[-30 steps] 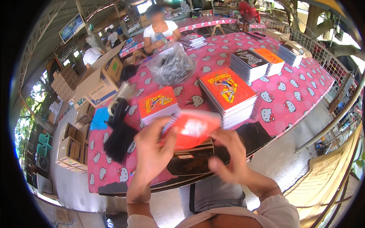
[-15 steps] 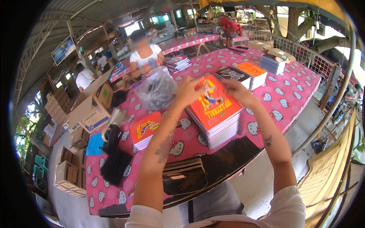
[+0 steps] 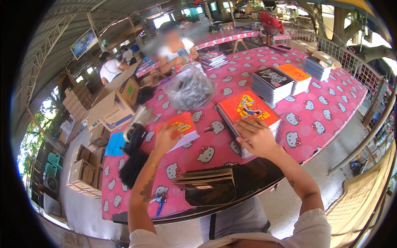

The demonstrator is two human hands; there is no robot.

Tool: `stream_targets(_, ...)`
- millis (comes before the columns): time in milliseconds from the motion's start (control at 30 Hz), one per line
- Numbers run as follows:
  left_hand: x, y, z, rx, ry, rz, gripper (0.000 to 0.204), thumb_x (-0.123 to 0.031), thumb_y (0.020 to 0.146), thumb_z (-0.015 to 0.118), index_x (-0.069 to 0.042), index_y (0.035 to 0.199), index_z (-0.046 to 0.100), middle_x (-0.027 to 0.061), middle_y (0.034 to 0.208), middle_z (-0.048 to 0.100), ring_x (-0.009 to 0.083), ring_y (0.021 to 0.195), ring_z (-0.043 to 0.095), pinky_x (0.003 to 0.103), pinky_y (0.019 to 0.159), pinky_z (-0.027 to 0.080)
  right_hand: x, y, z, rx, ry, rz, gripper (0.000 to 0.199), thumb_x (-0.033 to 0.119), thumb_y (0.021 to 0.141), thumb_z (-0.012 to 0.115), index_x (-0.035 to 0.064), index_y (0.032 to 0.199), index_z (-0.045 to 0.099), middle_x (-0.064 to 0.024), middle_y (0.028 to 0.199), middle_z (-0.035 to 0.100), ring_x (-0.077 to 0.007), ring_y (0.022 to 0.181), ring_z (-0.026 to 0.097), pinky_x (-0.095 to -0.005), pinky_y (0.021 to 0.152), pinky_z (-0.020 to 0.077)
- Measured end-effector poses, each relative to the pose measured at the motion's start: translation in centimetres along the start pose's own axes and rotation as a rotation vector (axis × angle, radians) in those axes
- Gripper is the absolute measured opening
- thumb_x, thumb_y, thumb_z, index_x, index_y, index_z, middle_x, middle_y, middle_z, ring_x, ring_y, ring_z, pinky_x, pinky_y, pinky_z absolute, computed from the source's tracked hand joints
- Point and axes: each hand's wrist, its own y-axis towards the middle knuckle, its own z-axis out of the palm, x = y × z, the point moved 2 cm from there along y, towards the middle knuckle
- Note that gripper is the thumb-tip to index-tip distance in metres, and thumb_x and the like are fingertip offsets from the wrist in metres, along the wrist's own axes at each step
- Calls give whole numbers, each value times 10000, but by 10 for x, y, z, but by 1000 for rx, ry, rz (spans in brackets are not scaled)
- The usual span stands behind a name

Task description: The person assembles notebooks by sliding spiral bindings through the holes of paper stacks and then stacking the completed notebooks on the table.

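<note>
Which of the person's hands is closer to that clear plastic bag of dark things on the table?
Left. The left hand rests on the small red notebook stack just below the plastic bag; the right hand lies on the taller stack, off to the bag's right.

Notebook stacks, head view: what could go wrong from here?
1. The right hand presses on the tall red notebook stack close to the table's near edge; a push could slide copies off.
2. The left hand rests on the smaller stack, which looks fanned and may skew.
</note>
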Motion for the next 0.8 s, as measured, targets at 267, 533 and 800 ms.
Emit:
stream_targets(267, 27, -48, 5, -133, 210, -37, 251, -72, 921, 643, -36, 1163, 698, 162, 1019, 697, 364, 911, 680, 478, 805, 543, 23, 7, -11, 16, -55, -34, 548, 342, 930, 676, 70, 1399, 597, -151, 1438, 585, -324, 1344, 548, -500, 1135, 408)
stream_targets(533, -170, -26, -129, -194, -192, 260, 279, 21, 884, 615, -8, 1157, 664, 121, 894, 593, 324, 875, 583, 425, 853, 401, 92, -46, 7, -62, 924, 514, 542, 126, 880, 803, -19, 1349, 571, -192, 1232, 677, -299, 1133, 671, -386, 986, 513)
stream_targets(800, -208, -42, -132, -101, -124, 327, 261, -43, 887, 687, -55, 1148, 685, 49, 922, 622, 230, 866, 598, 386, 818, 370, 114, -73, 17, -138, 1025, 647, 276, 29, 942, 726, -21, 1202, 646, -93, 1061, 747, -146, 967, 714, -310, 864, 569)
